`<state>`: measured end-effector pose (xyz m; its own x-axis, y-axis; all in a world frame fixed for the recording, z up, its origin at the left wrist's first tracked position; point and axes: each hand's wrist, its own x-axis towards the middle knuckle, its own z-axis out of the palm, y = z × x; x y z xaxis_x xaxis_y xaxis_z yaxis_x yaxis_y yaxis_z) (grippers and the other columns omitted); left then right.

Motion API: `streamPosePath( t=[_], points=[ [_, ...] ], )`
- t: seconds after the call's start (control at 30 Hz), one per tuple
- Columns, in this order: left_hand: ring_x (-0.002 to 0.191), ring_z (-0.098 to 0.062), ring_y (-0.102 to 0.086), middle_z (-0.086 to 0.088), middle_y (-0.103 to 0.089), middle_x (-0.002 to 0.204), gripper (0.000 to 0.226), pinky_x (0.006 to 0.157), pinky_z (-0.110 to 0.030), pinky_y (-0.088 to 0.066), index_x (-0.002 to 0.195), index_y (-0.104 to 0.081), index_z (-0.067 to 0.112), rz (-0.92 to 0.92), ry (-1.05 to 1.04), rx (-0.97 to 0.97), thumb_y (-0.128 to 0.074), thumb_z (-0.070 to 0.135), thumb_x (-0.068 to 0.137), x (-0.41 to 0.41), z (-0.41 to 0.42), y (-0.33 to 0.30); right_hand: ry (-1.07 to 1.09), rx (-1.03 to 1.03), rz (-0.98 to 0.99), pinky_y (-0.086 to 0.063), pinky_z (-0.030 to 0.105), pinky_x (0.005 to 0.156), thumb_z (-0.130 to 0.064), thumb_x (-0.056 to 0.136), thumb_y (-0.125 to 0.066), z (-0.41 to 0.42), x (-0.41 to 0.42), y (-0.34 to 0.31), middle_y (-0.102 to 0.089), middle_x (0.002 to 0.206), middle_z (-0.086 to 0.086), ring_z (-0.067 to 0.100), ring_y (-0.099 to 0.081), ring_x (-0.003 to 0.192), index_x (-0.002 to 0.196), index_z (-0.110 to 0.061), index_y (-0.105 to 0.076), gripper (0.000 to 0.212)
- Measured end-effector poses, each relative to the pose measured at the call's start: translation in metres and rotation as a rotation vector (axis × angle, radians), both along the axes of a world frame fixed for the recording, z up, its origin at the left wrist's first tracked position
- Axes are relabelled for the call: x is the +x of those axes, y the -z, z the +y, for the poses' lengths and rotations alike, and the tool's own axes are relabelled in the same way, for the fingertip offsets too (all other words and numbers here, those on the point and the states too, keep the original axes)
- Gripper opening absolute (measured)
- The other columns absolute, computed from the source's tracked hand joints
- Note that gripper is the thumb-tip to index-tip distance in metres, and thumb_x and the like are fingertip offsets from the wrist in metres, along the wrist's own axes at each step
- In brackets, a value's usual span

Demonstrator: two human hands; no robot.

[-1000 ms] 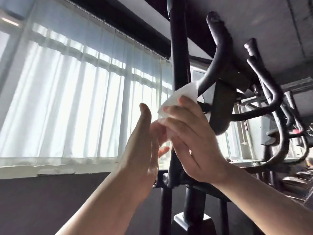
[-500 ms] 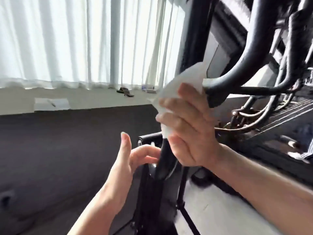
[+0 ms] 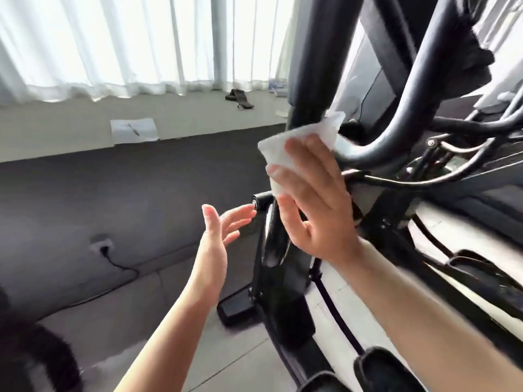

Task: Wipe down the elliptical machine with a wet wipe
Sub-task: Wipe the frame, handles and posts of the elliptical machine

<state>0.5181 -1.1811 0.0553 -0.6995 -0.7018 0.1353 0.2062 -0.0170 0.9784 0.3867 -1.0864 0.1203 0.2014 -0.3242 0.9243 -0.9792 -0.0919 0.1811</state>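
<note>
White curtains (image 3: pixel 113 43) hang across the back of the room above a pale ledge (image 3: pixel 70 128), and below the ledge a dark wall (image 3: pixel 99 193) drops to a grey tiled floor (image 3: pixel 158 315). From my remote seat I read the far left first: a socket (image 3: pixel 101 246) low on the wall with one cable (image 3: pixel 119 267) trailing along the floor, then one sheet of paper (image 3: pixel 134 130) lying flat on the ledge, and further along one small dark strap (image 3: pixel 239 98) near the curtain hem. My left hand (image 3: pixel 218 244) comes next, palm turned toward the machine, fingers straight and spread, holding nothing; its fingertips sit just beside a short black stub (image 3: pixel 261 199) that juts from the frame, though I cannot tell if they touch it. Right of that stands the elliptical (image 3: pixel 308 66), its thick black post running nearly upright with a slight lean to the right toward the top. My right hand (image 3: pixel 314 199) lies flat over the wipe (image 3: pixel 300 142), fingers extended and pressing the one white sheet against the post where a curved handlebar (image 3: pixel 407 108) branches off; the wipe's top corner sticks up past my fingertips toward the upper right. I count two hands and one wipe. Beyond my right wrist the bars and rods sweep off to the right, blurred, with a dark pedal (image 3: pixel 478 267) low on the far side.
</note>
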Motion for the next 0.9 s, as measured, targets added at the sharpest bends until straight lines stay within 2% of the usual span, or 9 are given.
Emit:
streamPosePath(
  t=[0.07, 0.2, 0.3, 0.37, 0.53, 0.6, 0.67, 0.73, 0.9],
  points=[
    [0.118, -0.008, -0.059, 0.005, -0.069, 0.120, 0.080, 0.106, -0.036, -0.038, 0.116, -0.067, 0.024, 0.021, -0.037, -0.043, -0.007, 0.070, 0.089, 0.009, 0.002, -0.002, 0.016, -0.028, -0.156, -0.025, 0.032, 0.117, -0.010, 0.100, -0.045, -0.004, 0.018, 0.043, -0.040, 0.145, 0.009, 0.014, -0.016, 0.147, 0.124, -0.002, -0.051, 0.026],
    [0.120, -0.010, -0.058, 0.009, -0.066, 0.124, 0.085, 0.100, -0.033, -0.040, 0.120, -0.064, 0.029, -0.046, -0.040, -0.147, -0.022, 0.089, 0.077, 0.025, 0.015, 0.007, 0.117, -0.064, -0.281, -0.027, 0.030, 0.116, -0.005, 0.099, -0.044, -0.006, 0.038, 0.118, -0.026, 0.154, -0.005, 0.015, -0.018, 0.147, 0.133, -0.006, -0.048, 0.034],
    [0.117, -0.009, -0.060, 0.012, -0.066, 0.122, 0.087, 0.098, -0.032, -0.042, 0.121, -0.063, 0.028, -0.125, -0.075, -0.194, -0.025, 0.091, 0.075, 0.035, 0.024, 0.013, 0.122, -0.016, -0.368, -0.029, 0.029, 0.115, -0.001, 0.092, -0.051, 0.002, 0.042, 0.153, -0.017, 0.160, -0.007, 0.017, -0.023, 0.146, 0.145, -0.020, -0.040, 0.058],
    [0.116, -0.010, -0.061, 0.011, -0.066, 0.123, 0.077, 0.098, -0.035, -0.043, 0.122, -0.062, 0.027, -0.156, -0.115, -0.213, -0.025, 0.083, 0.082, 0.041, 0.028, 0.015, 0.052, 0.018, -0.438, -0.031, 0.029, 0.115, -0.009, 0.098, -0.046, 0.007, 0.045, 0.161, -0.015, 0.161, -0.006, 0.017, -0.026, 0.145, 0.142, -0.019, -0.044, 0.045],
    [0.117, -0.015, -0.061, 0.008, -0.065, 0.125, 0.065, 0.098, -0.037, -0.044, 0.126, -0.058, 0.025, -0.160, -0.220, -0.185, -0.027, 0.067, 0.087, 0.038, 0.049, 0.018, -0.288, -0.181, -0.668, -0.045, 0.031, 0.103, -0.009, 0.101, -0.045, 0.002, 0.040, 0.108, -0.052, 0.135, 0.018, 0.021, -0.050, 0.130, 0.119, -0.003, -0.054, 0.021],
    [0.121, -0.013, -0.059, 0.011, -0.062, 0.130, 0.061, 0.100, -0.036, -0.043, 0.129, -0.054, 0.030, -0.188, -0.233, -0.187, -0.030, 0.066, 0.087, 0.030, 0.064, 0.022, -0.372, -0.211, -0.836, -0.050, 0.029, 0.095, -0.011, 0.101, -0.044, -0.001, 0.041, 0.102, -0.061, 0.121, 0.018, 0.020, -0.060, 0.117, 0.116, -0.004, -0.052, 0.018],
    [0.127, -0.009, -0.053, 0.015, -0.056, 0.138, 0.069, 0.104, -0.036, -0.040, 0.136, -0.048, 0.033, -0.214, -0.235, -0.200, -0.037, 0.077, 0.083, 0.024, 0.077, 0.027, -0.323, -0.138, -0.986, -0.054, 0.032, 0.086, -0.018, 0.103, -0.039, -0.001, 0.045, 0.119, -0.067, 0.110, 0.004, 0.012, -0.065, 0.102, 0.121, -0.009, -0.053, 0.024],
    [0.133, -0.005, -0.046, 0.020, -0.049, 0.143, 0.077, 0.108, -0.038, -0.036, 0.140, -0.043, 0.034, -0.236, -0.235, -0.222, -0.037, 0.083, 0.080, 0.015, 0.089, 0.033, -0.255, -0.044, -1.006, -0.051, 0.036, 0.093, -0.013, 0.102, -0.036, -0.001, 0.039, 0.156, -0.065, 0.117, -0.005, 0.006, -0.061, 0.111, 0.124, -0.008, -0.058, 0.032],
    [0.129, -0.006, -0.051, 0.020, -0.056, 0.135, 0.048, 0.108, -0.036, -0.038, 0.131, -0.049, 0.041, -0.200, -0.366, -0.192, -0.041, 0.057, 0.086, -0.006, 0.108, 0.037, -0.414, 0.269, -1.089, -0.036, 0.050, 0.110, -0.023, 0.105, -0.033, -0.020, -0.027, 0.231, -0.055, 0.137, 0.007, 0.023, -0.046, 0.134, 0.128, 0.000, -0.058, 0.041]
  ],
)
